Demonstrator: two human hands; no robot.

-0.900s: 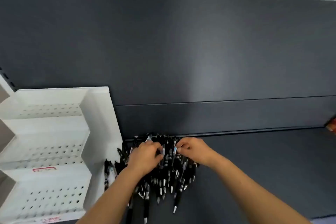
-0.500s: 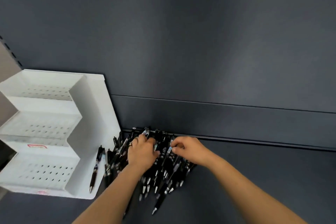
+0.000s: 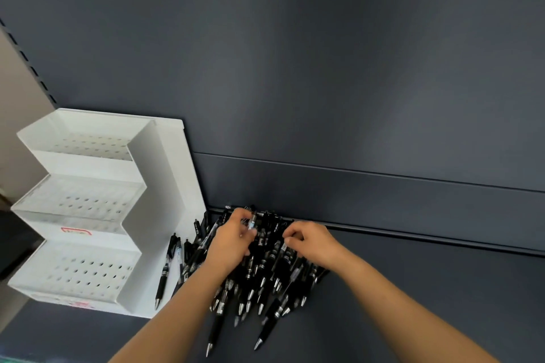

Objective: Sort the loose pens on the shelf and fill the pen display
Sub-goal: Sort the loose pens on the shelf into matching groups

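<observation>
On the dark shelf (image 3: 413, 289), near its back wall, lies a heap of black pens (image 3: 259, 277), where the left hand (image 3: 233, 240) curls round one pen (image 3: 251, 222) and the right hand (image 3: 312, 242) pinches into the heap, probably bunching pens for the white tiered pen display (image 3: 88, 206) just left.

Both forearms are cut off by the bottom edge. The left hand (image 3: 233, 242) covers the heart of the pen pile (image 3: 265, 283), so I can't count the pens beneath it. It grips a labelled pen (image 3: 251, 222) whose lower barrel is hidden and whose print is too small to read. The right hand (image 3: 312, 242) has its fingertips buried in the pile, and I can't tell whether they pinch anything. The red label (image 3: 76, 232) on the pen display (image 3: 141, 186) is blurred and illegible.
</observation>
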